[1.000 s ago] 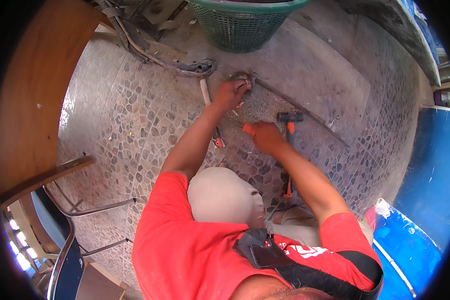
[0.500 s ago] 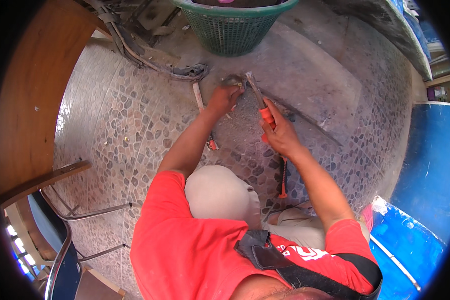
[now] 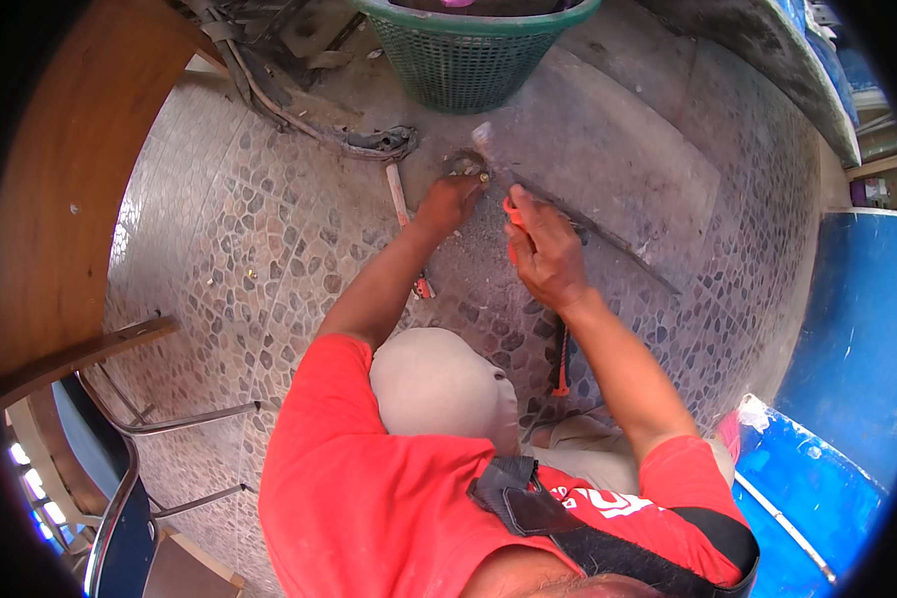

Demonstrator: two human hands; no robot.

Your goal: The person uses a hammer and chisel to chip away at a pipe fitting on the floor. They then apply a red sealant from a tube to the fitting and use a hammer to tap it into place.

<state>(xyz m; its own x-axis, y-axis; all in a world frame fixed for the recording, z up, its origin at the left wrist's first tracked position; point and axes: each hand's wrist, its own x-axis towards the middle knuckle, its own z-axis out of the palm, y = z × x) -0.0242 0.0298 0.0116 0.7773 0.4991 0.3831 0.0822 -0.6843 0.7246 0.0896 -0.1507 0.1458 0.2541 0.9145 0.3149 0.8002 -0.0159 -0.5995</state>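
My right hand [image 3: 548,254] is closed around the orange grip of a hammer [image 3: 514,217]. The hammer's head end is smeared by motion, above and ahead of the hand. To its left, my left hand [image 3: 450,201] pinches a small brass-coloured piece [image 3: 485,177] at its fingertips. These fingertips rest by a dark, rounded object [image 3: 462,159] on the dusty floor, its kind unclear. Beside my left forearm lies a long tool with a pale shaft [image 3: 397,191] and an orange-red end [image 3: 424,287]. An orange-ended rod-like tool [image 3: 562,374] lies below my right hand.
Ahead stands a green mesh basket [image 3: 458,60]. A long thin bar [image 3: 618,242] lies right of the hammer. Dark cables or hoses [image 3: 269,105] run along the far left. A metal-framed chair [image 3: 120,478] stands left, blue drums or boxes [image 3: 847,329] right.
My right hand has turned and shifted slightly left, swinging the hammer, whose head is now blurred. My left hand has stayed nearly in place, still pinching the small piece.
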